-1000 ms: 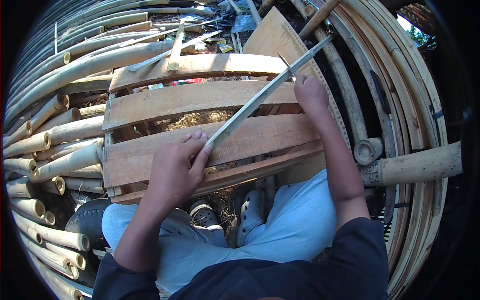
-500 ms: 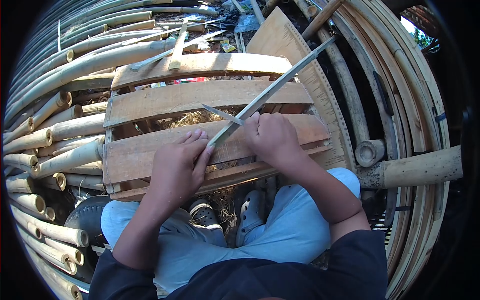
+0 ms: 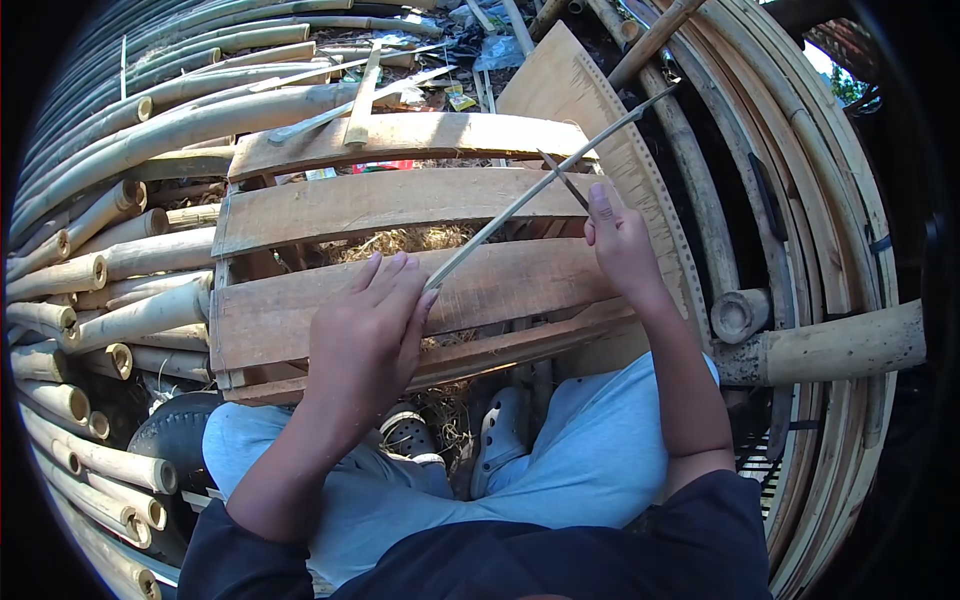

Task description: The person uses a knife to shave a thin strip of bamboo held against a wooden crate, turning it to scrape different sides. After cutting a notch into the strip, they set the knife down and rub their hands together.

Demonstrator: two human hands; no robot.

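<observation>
A long thin bamboo strip [image 3: 510, 212] runs slantwise over a low bench of wooden slats [image 3: 330, 208], its far end reaching past the bench toward the upper right. My left hand [image 3: 372, 315] grips the strip's near end, thumb and fingers closed on it. In my right hand [image 3: 622, 235] is a knife [image 3: 566, 181], the thumb laid along it and the fingers wrapped round the hidden handle. The dark, narrow blade crosses the strip beyond its middle and appears to touch it.
Stacked bamboo poles [image 3: 160, 255] fill the left side. Two loose strips [image 3: 364, 95] lie on the bench's far slat. A plywood sheet [image 3: 570, 85] leans behind it. Long bent planks [image 3: 800, 200] and a thick bamboo piece [image 3: 845, 338] stand at the right.
My right hand and the knife have moved up and right along the bamboo strip, away from my left hand. The strip has turned, showing a narrower side. My left hand stays almost in place.
</observation>
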